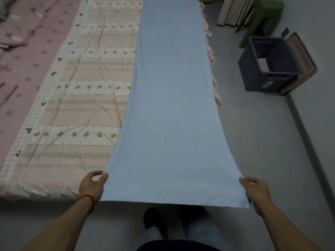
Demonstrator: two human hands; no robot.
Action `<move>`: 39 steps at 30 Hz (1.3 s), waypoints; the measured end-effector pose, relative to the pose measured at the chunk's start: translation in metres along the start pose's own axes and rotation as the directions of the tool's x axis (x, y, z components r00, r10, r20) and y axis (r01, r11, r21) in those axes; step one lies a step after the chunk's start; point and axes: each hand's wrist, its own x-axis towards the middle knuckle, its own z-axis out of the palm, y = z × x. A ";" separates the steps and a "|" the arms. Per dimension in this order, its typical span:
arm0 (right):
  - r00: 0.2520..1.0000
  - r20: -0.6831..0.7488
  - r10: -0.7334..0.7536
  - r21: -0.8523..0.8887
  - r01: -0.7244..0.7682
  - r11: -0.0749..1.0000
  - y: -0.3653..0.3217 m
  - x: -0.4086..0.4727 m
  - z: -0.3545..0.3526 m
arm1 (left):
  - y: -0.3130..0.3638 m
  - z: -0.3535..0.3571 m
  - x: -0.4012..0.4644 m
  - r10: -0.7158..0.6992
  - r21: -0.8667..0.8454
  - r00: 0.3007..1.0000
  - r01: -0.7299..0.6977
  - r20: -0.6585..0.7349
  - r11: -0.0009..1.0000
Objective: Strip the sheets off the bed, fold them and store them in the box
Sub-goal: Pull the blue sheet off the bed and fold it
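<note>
**Blue sheet held taut along the bed's edge**

While the wide bed (54, 160) fills the left and middle of the head view, its surface shows a quilted cover of pale pink and cream bands with small printed motifs (87, 109), and farther left a pink bedspread with darker round dots (27, 69). Grey floor (262, 142) runs along the bed's right side and in front of its foot.

Along the right part of the bed lies the long light blue cotton sheet (170, 105), folded into a narrow strip that reaches from the far end of the mattress to the near one. Its near end overhangs the foot of the bed and is lifted clear of the floor, widening toward the camera. A pink ruffled edge (212, 57) peeks out beside the sheet's right side.

On the floor well apart from the bed, to the right, stands the dark blue open-topped storage box (268, 69); a pinkish flat lid (306, 69) leans just behind it. Beyond the box stands a green plastic chair (261, 20), beside a pale pleated curtain (233, 11).

Both hands grasp the sheet's near corners. The left hand (92, 185), with a red string bracelet (87, 198) on its wrist, pinches the left corner with its thumb on top. The right hand (255, 191) grips the right corner, fingers curled over the edge. A dark shoe (152, 218) shows below the sheet's hem.
</note>
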 end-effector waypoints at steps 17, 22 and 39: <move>0.860 0.500 0.107 0.496 -0.385 0.778 -0.156 0.155 0.058 | 0.132 0.034 0.154 -0.315 -0.417 0.885 0.444 0.344 0.793; 0.828 0.530 0.181 0.527 -0.490 0.694 -0.176 0.225 0.110 | 0.161 0.082 0.221 -0.307 -0.335 0.884 0.426 0.353 0.841; 0.754 0.227 -0.616 -0.399 0.649 0.647 -0.155 0.255 0.148 | 0.099 0.114 0.266 0.299 0.257 0.908 -0.376 0.292 0.890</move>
